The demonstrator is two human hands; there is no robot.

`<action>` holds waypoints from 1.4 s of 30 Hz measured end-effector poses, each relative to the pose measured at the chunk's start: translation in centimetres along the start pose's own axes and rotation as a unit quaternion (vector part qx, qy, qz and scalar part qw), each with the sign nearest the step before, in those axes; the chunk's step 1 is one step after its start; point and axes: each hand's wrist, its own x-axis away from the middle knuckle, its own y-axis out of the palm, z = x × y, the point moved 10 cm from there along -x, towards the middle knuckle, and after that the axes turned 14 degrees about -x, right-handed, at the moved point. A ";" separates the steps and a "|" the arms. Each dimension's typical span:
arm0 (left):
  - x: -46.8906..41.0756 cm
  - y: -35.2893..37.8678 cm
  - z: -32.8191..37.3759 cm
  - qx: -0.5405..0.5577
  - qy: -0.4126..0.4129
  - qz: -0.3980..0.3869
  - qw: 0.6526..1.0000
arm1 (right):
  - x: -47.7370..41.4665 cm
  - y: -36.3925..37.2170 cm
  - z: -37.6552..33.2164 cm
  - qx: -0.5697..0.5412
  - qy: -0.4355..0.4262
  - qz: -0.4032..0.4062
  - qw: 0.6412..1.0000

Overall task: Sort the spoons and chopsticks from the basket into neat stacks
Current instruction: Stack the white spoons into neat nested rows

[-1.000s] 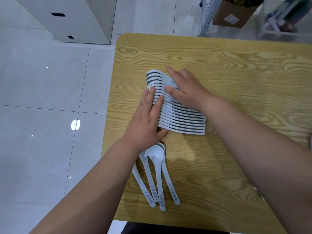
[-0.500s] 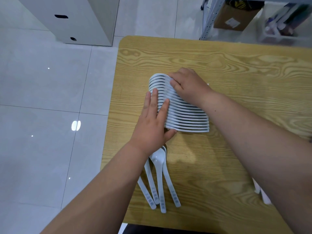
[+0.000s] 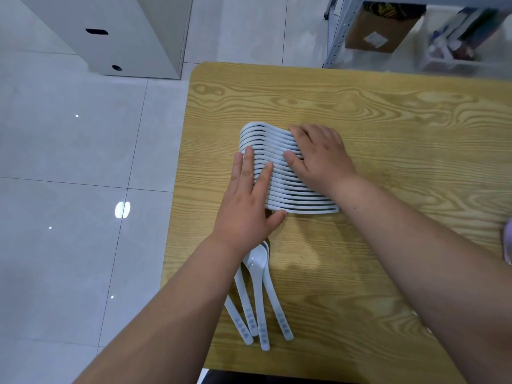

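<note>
On table point(image 3: 388, 112), left hand point(image 3: 246, 206) and right hand point(image 3: 318, 159) lie flat, unclenched, on spoon row point(image 3: 279, 187); loose spoons' point(image 3: 259, 289) handle print unreadable.

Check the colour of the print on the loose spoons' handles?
Pale blue print on white handles, too small to read. Only the head view shows it.

I see a light wooden table with bold grain and rounded corners point(image 3: 388, 112). Lying directly on it: a nested row of white plastic soup spoons on their sides point(image 3: 277, 173), near the left edge. Nearer me, four loose white soup spoons with printed handles point(image 3: 259, 289), fanned out, handles toward the near edge. A pale purple object point(image 3: 507, 242) is cut off at the right.
</note>
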 end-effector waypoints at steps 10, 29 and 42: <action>-0.6 -0.9 0.4 -0.085 0.021 -0.022 0.996 | 0.0 -0.1 0.7 0.007 0.018 -0.018 1.000; -0.4 -5.2 1.4 -0.071 0.065 0.017 0.995 | 3.1 -2.0 1.9 -0.009 0.085 -0.068 0.994; 12.8 -6.7 -2.6 0.032 0.027 -0.012 0.999 | 19.6 2.1 -8.0 -0.113 0.105 -0.097 0.983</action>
